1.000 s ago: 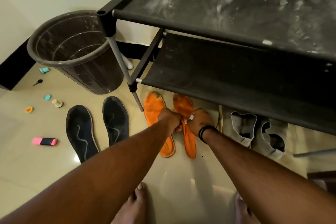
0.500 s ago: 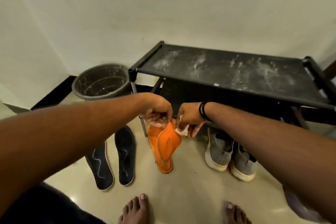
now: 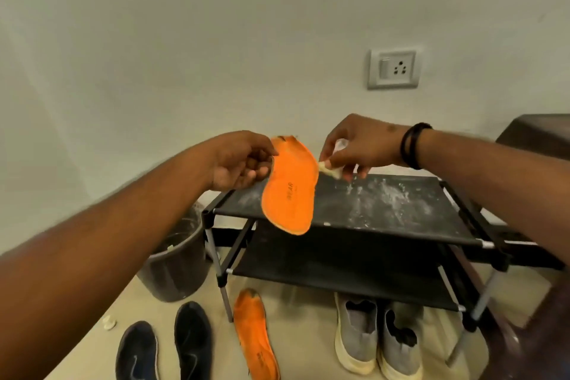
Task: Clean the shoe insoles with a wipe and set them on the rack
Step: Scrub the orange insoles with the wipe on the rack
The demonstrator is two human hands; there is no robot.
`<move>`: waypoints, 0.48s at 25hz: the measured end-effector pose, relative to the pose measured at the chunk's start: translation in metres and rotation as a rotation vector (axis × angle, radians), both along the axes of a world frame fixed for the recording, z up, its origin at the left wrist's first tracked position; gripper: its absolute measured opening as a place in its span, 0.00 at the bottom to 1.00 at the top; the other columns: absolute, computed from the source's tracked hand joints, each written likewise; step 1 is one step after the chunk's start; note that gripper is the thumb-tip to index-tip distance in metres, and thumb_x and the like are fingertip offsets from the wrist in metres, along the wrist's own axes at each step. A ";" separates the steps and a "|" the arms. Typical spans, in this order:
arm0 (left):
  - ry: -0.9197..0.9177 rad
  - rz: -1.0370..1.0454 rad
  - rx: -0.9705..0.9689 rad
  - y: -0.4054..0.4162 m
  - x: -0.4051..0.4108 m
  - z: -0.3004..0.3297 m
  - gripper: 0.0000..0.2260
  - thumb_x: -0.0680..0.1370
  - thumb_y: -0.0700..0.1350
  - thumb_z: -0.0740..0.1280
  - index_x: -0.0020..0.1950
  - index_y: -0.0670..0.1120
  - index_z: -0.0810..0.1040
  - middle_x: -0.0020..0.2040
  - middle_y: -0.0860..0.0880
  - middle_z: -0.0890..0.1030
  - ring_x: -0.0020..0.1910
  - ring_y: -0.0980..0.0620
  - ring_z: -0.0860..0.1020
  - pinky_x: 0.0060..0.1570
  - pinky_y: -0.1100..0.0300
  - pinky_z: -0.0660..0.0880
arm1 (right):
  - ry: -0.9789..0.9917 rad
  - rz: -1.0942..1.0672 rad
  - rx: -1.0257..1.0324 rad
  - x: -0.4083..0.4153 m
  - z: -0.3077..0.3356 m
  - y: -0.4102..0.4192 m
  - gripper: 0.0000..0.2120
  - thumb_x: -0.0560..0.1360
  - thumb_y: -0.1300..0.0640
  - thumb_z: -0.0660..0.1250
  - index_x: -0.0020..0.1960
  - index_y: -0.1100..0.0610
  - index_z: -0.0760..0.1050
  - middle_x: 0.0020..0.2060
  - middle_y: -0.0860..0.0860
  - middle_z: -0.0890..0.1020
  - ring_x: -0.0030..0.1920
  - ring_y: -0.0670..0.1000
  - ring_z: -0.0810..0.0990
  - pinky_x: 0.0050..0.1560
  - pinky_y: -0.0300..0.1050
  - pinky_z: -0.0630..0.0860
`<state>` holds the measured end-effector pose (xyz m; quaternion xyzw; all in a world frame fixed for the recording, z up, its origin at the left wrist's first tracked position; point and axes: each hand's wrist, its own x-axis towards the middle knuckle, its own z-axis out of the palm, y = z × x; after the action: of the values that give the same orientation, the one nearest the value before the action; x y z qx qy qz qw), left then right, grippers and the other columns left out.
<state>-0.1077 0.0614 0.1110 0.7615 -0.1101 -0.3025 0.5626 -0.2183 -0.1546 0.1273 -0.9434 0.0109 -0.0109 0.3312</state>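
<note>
My left hand [image 3: 239,162] holds an orange insole [image 3: 291,191] by its upper end, and the insole hangs in the air in front of the black rack [image 3: 385,210]. A small white wipe [image 3: 328,168] is pinched in my right hand [image 3: 359,146] and touches the insole's right edge. The second orange insole [image 3: 254,336] lies on the floor under the rack's left side. Two dark blue insoles [image 3: 192,341] lie on the floor to its left.
A dark bucket [image 3: 175,265] stands left of the rack. A pair of grey shoes [image 3: 376,333] sits on the floor under the lower shelf. The rack's top shelf is dusted with white marks. A dark brown piece of furniture [image 3: 536,139] is at the right edge.
I have lifted one orange insole from the floor up to chest height in front of the rack. Both hands rose with it, and the view tilted up toward the wall.
</note>
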 end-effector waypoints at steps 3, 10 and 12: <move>0.017 0.171 -0.187 -0.031 -0.007 -0.018 0.08 0.81 0.42 0.64 0.43 0.42 0.78 0.31 0.47 0.82 0.23 0.57 0.77 0.19 0.68 0.70 | -0.239 -0.200 0.108 -0.002 -0.008 -0.037 0.04 0.75 0.63 0.68 0.46 0.61 0.82 0.37 0.58 0.84 0.35 0.53 0.84 0.35 0.46 0.81; 0.343 0.577 -0.639 -0.131 -0.011 -0.095 0.08 0.83 0.36 0.61 0.57 0.37 0.79 0.43 0.38 0.83 0.40 0.44 0.84 0.35 0.55 0.84 | -0.294 -0.451 0.037 0.023 -0.078 -0.072 0.06 0.71 0.61 0.70 0.48 0.57 0.83 0.42 0.51 0.84 0.42 0.50 0.83 0.45 0.43 0.80; 0.479 0.576 -0.644 -0.155 -0.025 -0.115 0.13 0.84 0.37 0.59 0.67 0.35 0.73 0.53 0.34 0.81 0.50 0.38 0.83 0.41 0.53 0.84 | -0.270 -0.449 -0.052 0.034 -0.090 -0.078 0.08 0.72 0.61 0.70 0.50 0.57 0.83 0.48 0.51 0.83 0.46 0.49 0.79 0.41 0.37 0.74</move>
<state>-0.1325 -0.0934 -0.0035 0.4573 0.1494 -0.2520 0.8397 -0.1842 -0.2326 0.0370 -0.9156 0.1753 -0.2100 0.2948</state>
